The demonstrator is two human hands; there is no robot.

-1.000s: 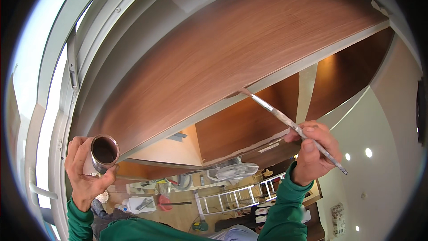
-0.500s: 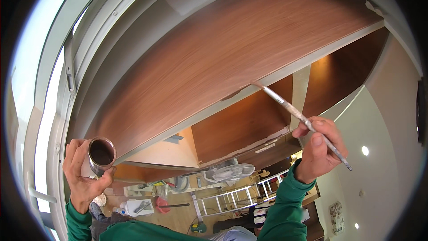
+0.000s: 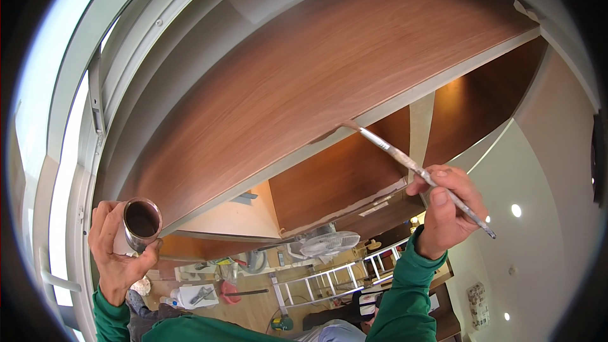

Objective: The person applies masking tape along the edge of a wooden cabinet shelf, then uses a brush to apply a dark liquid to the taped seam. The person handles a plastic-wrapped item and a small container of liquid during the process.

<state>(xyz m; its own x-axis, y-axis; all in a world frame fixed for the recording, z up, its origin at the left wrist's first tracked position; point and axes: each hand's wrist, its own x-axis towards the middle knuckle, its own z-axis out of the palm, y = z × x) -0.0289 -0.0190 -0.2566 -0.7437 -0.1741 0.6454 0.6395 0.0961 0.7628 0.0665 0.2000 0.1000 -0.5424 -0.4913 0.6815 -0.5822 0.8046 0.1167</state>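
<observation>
My right hand [image 3: 448, 210] pinches a long thin paintbrush [image 3: 398, 155] around the lower half of its stained handle. The bristles touch the pale front edge [image 3: 437, 87] of a wood-grain panel [image 3: 304, 63], where a dark brown stroke of wet colour runs left from the tip. On the left, my left hand [image 3: 117, 250] has its fingers wrapped round a small metal cup [image 3: 143, 221], its mouth tilted toward me and dark brown liquid inside. Below the pale edge are brown cabinet compartments [image 3: 335, 180] with a pale upright divider [image 3: 420, 128].
A window frame [image 3: 95, 98] runs close along the left. Far below on the floor are a ladder [image 3: 323, 284], a fan [image 3: 329, 244], a red dustpan-like object [image 3: 230, 291] and a white board [image 3: 193, 295]. Another person, in dark trousers [image 3: 332, 318], shows partly at the bottom.
The brush tip has slid a little left along the panel's pale edge, with my right hand following. My left hand keeps hold of the cup, nearly still.
</observation>
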